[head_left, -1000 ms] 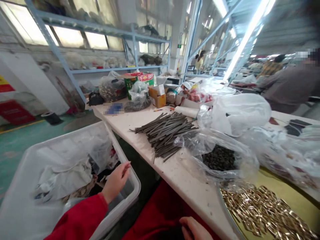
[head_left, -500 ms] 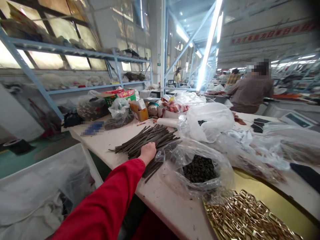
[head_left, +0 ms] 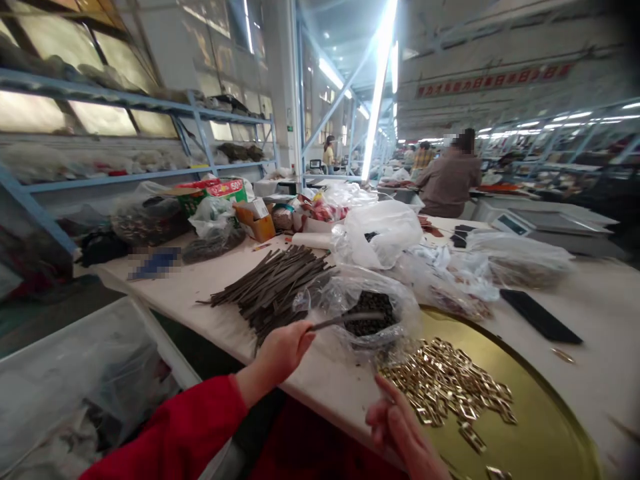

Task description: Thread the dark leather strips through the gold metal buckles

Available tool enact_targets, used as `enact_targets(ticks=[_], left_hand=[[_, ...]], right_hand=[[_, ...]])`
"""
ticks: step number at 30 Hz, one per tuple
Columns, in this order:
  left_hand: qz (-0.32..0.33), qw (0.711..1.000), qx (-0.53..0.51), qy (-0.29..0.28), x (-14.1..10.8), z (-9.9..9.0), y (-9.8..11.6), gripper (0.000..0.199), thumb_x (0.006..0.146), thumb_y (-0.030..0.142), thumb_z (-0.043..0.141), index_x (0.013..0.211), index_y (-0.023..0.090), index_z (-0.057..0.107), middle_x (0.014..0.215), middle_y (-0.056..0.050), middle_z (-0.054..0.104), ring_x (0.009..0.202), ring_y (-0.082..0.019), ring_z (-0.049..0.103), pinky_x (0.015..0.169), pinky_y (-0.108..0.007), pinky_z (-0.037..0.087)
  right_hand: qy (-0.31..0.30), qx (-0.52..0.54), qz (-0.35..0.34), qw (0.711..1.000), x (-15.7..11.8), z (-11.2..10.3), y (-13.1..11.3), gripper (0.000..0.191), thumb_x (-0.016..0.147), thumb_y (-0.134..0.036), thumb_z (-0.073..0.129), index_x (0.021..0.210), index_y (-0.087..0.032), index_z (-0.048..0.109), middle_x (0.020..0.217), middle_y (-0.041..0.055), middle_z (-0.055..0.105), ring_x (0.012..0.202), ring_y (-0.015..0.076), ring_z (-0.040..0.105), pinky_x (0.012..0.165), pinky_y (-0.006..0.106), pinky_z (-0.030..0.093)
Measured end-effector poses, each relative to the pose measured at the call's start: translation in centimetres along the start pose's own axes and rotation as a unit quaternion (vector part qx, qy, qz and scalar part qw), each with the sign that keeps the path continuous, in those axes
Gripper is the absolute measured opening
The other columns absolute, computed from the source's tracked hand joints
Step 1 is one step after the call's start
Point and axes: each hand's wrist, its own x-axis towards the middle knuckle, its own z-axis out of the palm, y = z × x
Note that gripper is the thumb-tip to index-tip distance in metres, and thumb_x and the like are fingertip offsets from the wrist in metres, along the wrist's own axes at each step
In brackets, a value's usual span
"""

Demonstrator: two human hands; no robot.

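My left hand (head_left: 284, 350), in a red sleeve, pinches one end of a dark strip (head_left: 345, 320), which sticks out to the right over an open clear bag of small black pieces (head_left: 373, 313). Behind that hand lies a pile of dark strips (head_left: 273, 283). My right hand (head_left: 397, 420) is low in the middle, beside a round gold tray (head_left: 530, 393) that bears many gold metal buckles (head_left: 445, 380). Its index finger points up and forward; whether the fingers hold something small cannot be made out.
A white plastic bin (head_left: 100, 353) stands at the lower left. Plastic bags (head_left: 377, 233) and boxes (head_left: 255, 220) cover the back of the table (head_left: 220, 327). A black flat piece (head_left: 540, 317) lies at the right. A person (head_left: 447, 180) sits further back.
The view has turned right. My left hand has come away from the pile with a strip and moved nearer. My right hand has come into view beside the tray.
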Motion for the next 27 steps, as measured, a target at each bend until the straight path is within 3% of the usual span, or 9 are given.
enact_targets(ticks=[2, 5, 8, 11, 13, 14, 20, 23, 27], left_hand=[[0.035, 0.998, -0.011, -0.052, -3.8, 1.2, 0.5, 0.027, 0.086, 0.039, 0.038, 0.088, 0.025, 0.061, 0.084, -0.006, 0.066, 0.081, -0.023, 0.06, 0.073, -0.03, 0.042], [0.057, 0.989, -0.053, -0.123, -7.2, 2.9, 1.3, 0.027, 0.086, 0.039, 0.039, 0.08, 0.023, 0.06, 0.08, -0.006, 0.065, 0.075, -0.021, 0.059, 0.068, -0.028, 0.042], [-0.004, 0.955, -0.201, -0.216, -7.5, 4.2, 2.8, 0.024, 0.085, 0.038, 0.039, 0.084, 0.021, 0.057, 0.072, -0.003, 0.061, 0.062, -0.015, 0.055, 0.056, -0.024, 0.04], [-0.093, 0.883, -0.351, -0.298, -5.6, 5.1, 4.2, 0.024, 0.083, 0.038, 0.037, 0.083, 0.018, 0.051, 0.052, 0.005, 0.046, 0.039, -0.008, 0.036, 0.039, -0.02, 0.027], [-0.138, 0.854, -0.411, -0.289, -4.2, 5.5, 4.5, 0.023, 0.081, 0.038, 0.038, 0.085, 0.018, 0.049, 0.05, 0.007, 0.042, 0.034, -0.006, 0.03, 0.036, -0.019, 0.021], [-0.158, 0.846, -0.43, -0.273, -3.6, 5.6, 4.5, 0.022, 0.08, 0.036, 0.04, 0.087, 0.018, 0.049, 0.051, 0.008, 0.043, 0.034, -0.006, 0.029, 0.036, -0.019, 0.019], [-0.235, 0.781, -0.531, -0.23, -1.0, 5.8, 3.7, 0.027, 0.067, 0.02, 0.046, 0.092, 0.013, 0.054, 0.058, 0.005, 0.049, 0.041, -0.004, 0.037, 0.041, -0.018, 0.025], [-0.27, 0.742, -0.569, -0.23, -0.3, 5.9, 3.5, 0.033, 0.067, 0.018, 0.046, 0.098, 0.013, 0.055, 0.06, 0.005, 0.05, 0.042, -0.004, 0.038, 0.041, -0.017, 0.026], [-0.281, 0.718, -0.594, -0.228, 0.3, 6.0, 3.1, 0.034, 0.069, 0.015, 0.046, 0.102, 0.013, 0.055, 0.061, 0.005, 0.051, 0.042, -0.004, 0.04, 0.041, -0.017, 0.027]], right_hand=[[0.018, 0.083, 0.047, 0.995, 1.4, -1.0, -1.2, 0.049, 0.079, -0.062, 0.041, 0.105, -0.022, 0.049, 0.058, -0.0048, 0.054, 0.039, 0.009, 0.044, 0.037, 0.021, 0.036], [0.054, 0.052, 0.058, 0.995, 2.1, -1.5, -2.3, 0.035, 0.075, -0.052, 0.057, 0.086, -0.019, 0.053, 0.046, -0.0094, 0.041, 0.038, 0.0064, 0.037, 0.038, 0.017, 0.029], [-0.019, -0.053, 0.04, 0.998, 1.8, -0.5, -2.8, 0.028, 0.08, -0.046, 0.051, 0.075, -0.019, 0.051, 0.042, -0.0102, 0.036, 0.037, 0.006, 0.033, 0.038, 0.017, 0.027], [-0.103, -0.145, 0.026, 0.984, 2.9, 0.2, -3.4, 0.024, 0.084, -0.04, 0.046, 0.076, -0.019, 0.054, 0.049, -0.0065, 0.048, 0.041, 0.0079, 0.042, 0.041, 0.019, 0.034], [-0.091, -0.256, -0.03, 0.962, 5.4, -0.5, -4.1, 0.023, 0.086, -0.035, 0.042, 0.089, -0.018, 0.057, 0.06, -0.003, 0.057, 0.05, 0.0113, 0.052, 0.047, 0.022, 0.042], [-0.05, -0.368, -0.085, 0.925, 7.1, -1.2, -4.5, 0.026, 0.088, -0.034, 0.037, 0.094, -0.018, 0.056, 0.064, -0.0013, 0.059, 0.056, 0.0131, 0.056, 0.052, 0.024, 0.045], [0.01, -0.55, -0.099, 0.829, 17.6, -5.1, -3.9, 0.018, 0.081, -0.022, 0.049, 0.092, -0.013, 0.06, 0.089, 0.0118, 0.063, 0.085, 0.023, 0.059, 0.078, 0.038, 0.044], [-0.005, -0.596, -0.072, 0.8, 19.9, -4.9, -2.0, 0.013, 0.077, -0.017, 0.053, 0.086, -0.014, 0.062, 0.088, 0.0132, 0.063, 0.086, 0.0266, 0.059, 0.077, 0.042, 0.042], [-0.025, -0.623, -0.062, 0.78, 20.4, -4.8, -0.9, 0.019, 0.076, -0.014, 0.052, 0.091, -0.016, 0.062, 0.092, 0.0137, 0.063, 0.086, 0.0271, 0.059, 0.077, 0.04, 0.041]])
